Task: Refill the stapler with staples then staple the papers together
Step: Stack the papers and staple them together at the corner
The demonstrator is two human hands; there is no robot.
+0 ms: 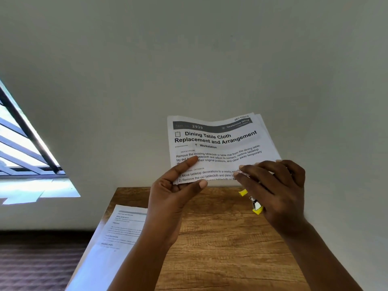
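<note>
My left hand [178, 185] pinches the limp printed papers [216, 148] at their lower edge; my right hand [277, 190] grips the yellow stapler [255, 203] there.

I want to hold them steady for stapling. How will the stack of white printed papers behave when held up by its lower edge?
The stack of white printed papers is probably floppy: its top edge already waves above the left hand and right hand. It looks light, pinched by fingertips only. The sheets may slide apart; edges fan out at the upper right corner.
</note>
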